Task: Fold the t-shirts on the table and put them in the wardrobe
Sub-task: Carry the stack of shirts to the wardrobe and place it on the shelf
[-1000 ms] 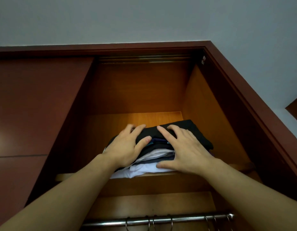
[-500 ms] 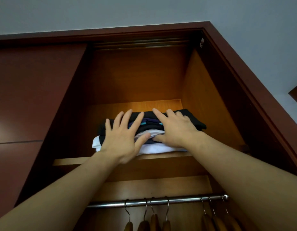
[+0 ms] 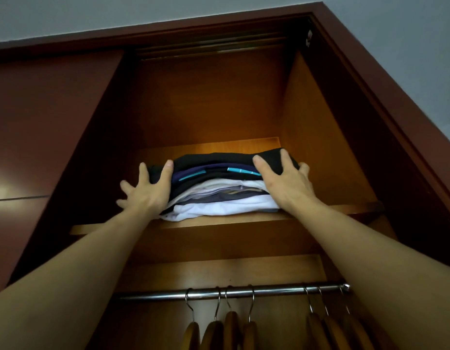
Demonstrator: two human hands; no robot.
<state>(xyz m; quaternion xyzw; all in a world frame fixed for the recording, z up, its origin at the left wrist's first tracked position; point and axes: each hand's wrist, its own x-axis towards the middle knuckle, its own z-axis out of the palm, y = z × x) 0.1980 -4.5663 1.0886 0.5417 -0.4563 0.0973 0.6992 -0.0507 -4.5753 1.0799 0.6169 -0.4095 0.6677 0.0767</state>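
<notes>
From my head camera, looking up into the wardrobe (image 3: 320, 122), I have the stack of folded t-shirts (image 3: 219, 188) sitting on the upper shelf (image 3: 244, 219), with white ones at the bottom and black on top. Its near edge lies right at the shelf's front lip. My left hand (image 3: 148, 190) is spread open, fingers splayed against the stack's left side. My right hand (image 3: 284, 183) is also open, cupped over the right near corner with the thumb on the black top layer. Neither hand closes around anything; both press flat on the cloth. Below the shelf, wooden hangers (image 3: 229, 327) dangle from the metal rail (image 3: 231, 291).

What worries me is the white bottom layers, which bulge forward at the near left. If I let go now, I judge they could slump over the lip and drag the pile down. Pushing unevenly could also shear the layers apart.

Half a second ago my hands lay close together on the front of the pile; now they sit at its two sides.
</notes>
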